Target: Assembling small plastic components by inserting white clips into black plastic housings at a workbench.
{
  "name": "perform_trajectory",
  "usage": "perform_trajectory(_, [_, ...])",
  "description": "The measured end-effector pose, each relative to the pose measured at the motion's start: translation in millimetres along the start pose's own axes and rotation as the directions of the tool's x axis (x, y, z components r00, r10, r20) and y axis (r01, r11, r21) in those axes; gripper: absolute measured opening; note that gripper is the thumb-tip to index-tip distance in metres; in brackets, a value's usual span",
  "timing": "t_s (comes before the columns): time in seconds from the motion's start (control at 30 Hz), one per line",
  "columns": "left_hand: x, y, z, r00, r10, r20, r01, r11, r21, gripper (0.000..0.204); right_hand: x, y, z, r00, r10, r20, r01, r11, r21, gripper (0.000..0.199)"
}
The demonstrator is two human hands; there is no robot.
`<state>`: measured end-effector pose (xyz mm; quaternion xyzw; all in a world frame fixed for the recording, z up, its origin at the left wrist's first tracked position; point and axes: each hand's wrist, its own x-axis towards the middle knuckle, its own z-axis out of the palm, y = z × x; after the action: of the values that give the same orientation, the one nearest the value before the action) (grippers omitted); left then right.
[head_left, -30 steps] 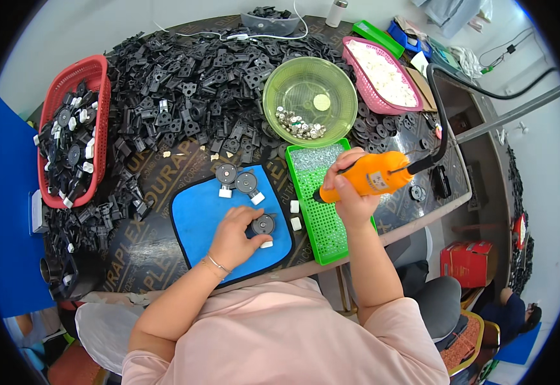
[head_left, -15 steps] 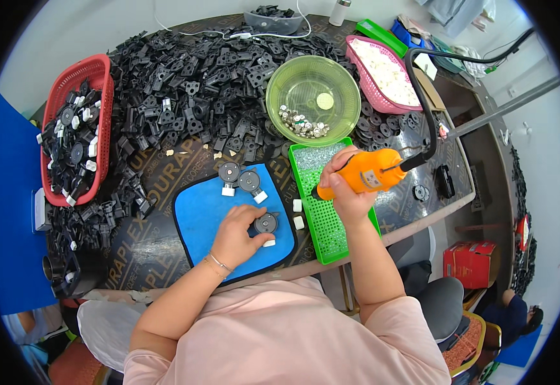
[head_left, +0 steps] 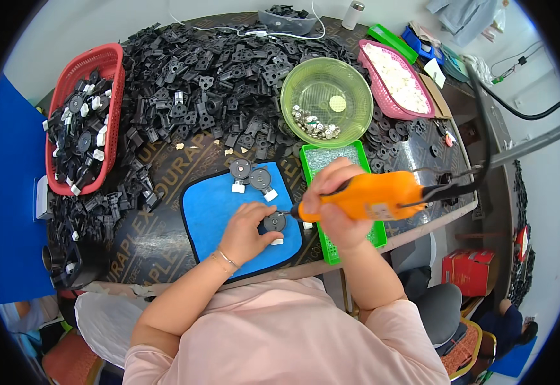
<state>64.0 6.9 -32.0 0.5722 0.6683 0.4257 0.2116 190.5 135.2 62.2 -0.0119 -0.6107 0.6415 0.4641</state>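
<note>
Head view, looking down on your worktable: at far left, a red basket point(head_left: 115, 151) holds black parts with white pieces, and a heap of black plastic parts point(head_left: 216, 83) spreads to its right along the back. Nearer you lies a blue mat point(head_left: 209, 221). On it, your left hand point(head_left: 245, 231) pinches a round black part point(head_left: 275, 222) between thumb and fingers, with a white piece at its near edge. Two similar parts point(head_left: 261, 180) lie just beyond. An orange power screwdriver point(head_left: 389, 196) points left, its tip at the held part's upper edge; whether they touch, you cannot tell. Behind stands a green basin point(head_left: 302, 83) with small metal pieces inside. Your right hand point(head_left: 344, 224) is wrapped around the screwdriver, above a green tray point(head_left: 376, 237). At right, a pink basket point(head_left: 392, 109) holds white pieces.
</note>
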Motion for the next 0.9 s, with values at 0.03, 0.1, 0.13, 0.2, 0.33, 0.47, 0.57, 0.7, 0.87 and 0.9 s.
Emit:
perform_trajectory(0.03, [0.1, -0.1, 0.1, 1.000, 0.004, -0.003, -0.004, 1.000, 0.002, 0.052, -2.1, 8.1, 1.6, 0.998, -0.012, 0.056, 0.015, 0.998, -0.056, 0.022])
perform_trajectory(0.1, [0.8, -1.5, 1.5, 1.000, 0.001, 0.005, -0.001, 1.000, -0.007, 0.052, -3.2, 15.4, 4.7, 0.993, -0.020, 0.113, 0.033, 0.993, -0.110, 0.022])
perform_trajectory(0.13, [0.7, -2.4, 2.0, 1.000, 0.001, 0.014, 0.000, 1.000, -0.016, 0.052, -3.1, 17.1, 6.3, 0.992, -0.008, 0.126, 0.023, 0.994, -0.111, 0.022])
perform_trajectory(0.2, [0.2, -3.8, 2.8, 1.000, -0.003, 0.008, 0.003, 1.000, -0.013, 0.051, -2.3, 19.5, 8.6, 0.990, 0.005, 0.140, 0.011, 0.994, -0.111, 0.022])
perform_trajectory(0.33, [0.1, -3.6, 2.7, 1.000, 0.002, 0.000, -0.002, 1.000, -0.019, 0.046, -4.6, 26.8, 12.6, 0.983, 0.047, 0.180, -0.025, 0.992, -0.127, 0.020])
perform_trajectory(0.47, [1.2, -1.5, 2.7, 1.000, 0.022, -0.012, -0.022, 1.000, -0.015, 0.043, -7.9, 34.3, 15.4, 0.984, 0.081, 0.160, -0.069, 0.994, -0.081, 0.022])
perform_trajectory(0.57, [-0.2, -8.0, 5.6, 0.999, 0.032, -0.013, -0.032, 0.999, -0.008, 0.042, -3.4, 31.5, 20.9, 0.975, 0.042, 0.216, -0.007, 0.987, -0.160, 0.022])
perform_trajectory(0.7, [1.2, -14.2, 9.9, 0.999, 0.037, -0.003, -0.038, 0.999, -0.016, 0.043, -2.2, 31.0, 20.1, 0.968, 0.012, 0.251, 0.033, 0.984, -0.172, 0.023])
perform_trajectory(0.87, [2.9, -2.1, 3.6, 1.000, 0.030, 0.008, -0.029, 0.999, -0.019, 0.045, 1.6, 19.5, 4.4, 0.979, -0.008, 0.204, 0.025, 0.996, -0.082, 0.022])
perform_trajectory(0.9, [1.6, -1.2, 3.0, 1.000, -0.004, 0.003, 0.004, 1.000, -0.016, 0.047, 2.0, 14.6, -1.8, 0.983, -0.046, 0.180, 0.051, 0.998, -0.022, 0.022])
